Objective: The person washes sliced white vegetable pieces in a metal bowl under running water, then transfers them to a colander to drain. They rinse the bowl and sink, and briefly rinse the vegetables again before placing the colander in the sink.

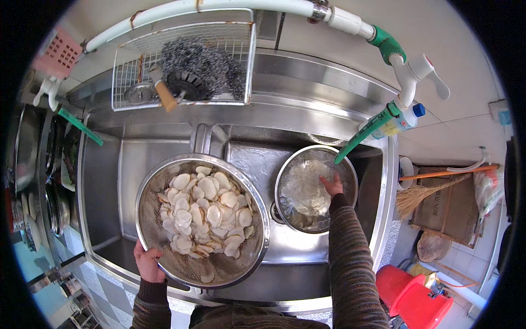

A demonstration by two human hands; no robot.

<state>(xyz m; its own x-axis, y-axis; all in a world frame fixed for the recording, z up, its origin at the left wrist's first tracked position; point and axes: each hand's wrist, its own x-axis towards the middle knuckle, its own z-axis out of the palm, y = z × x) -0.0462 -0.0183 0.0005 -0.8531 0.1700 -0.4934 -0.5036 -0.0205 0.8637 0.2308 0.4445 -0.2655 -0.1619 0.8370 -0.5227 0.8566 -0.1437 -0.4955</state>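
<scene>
My left hand [148, 262] grips the lower left rim of a large perforated metal colander [181, 271]. Pale sliced pieces, some brown-edged [213, 216], lie heaped in the colander, which sits over the sink divider. My right hand [333, 186] is at the right part of a round metal basin [282, 205] in the right sink bowl, fingers spread and partly in the water. Under the rippling water the basin's contents look pale and are hard to make out. A green hose [361, 133] on the tap ends above the basin, near my right hand.
A white wire basket [250, 61] with metal scouring wool [193, 61] hangs behind the sink. A white tap [407, 78] and a blue-capped plastic bottle [396, 125] are at the back right. Another green hose [80, 125] reaches over the left bowl. A straw broom [423, 193] and red bucket [396, 283] are at right.
</scene>
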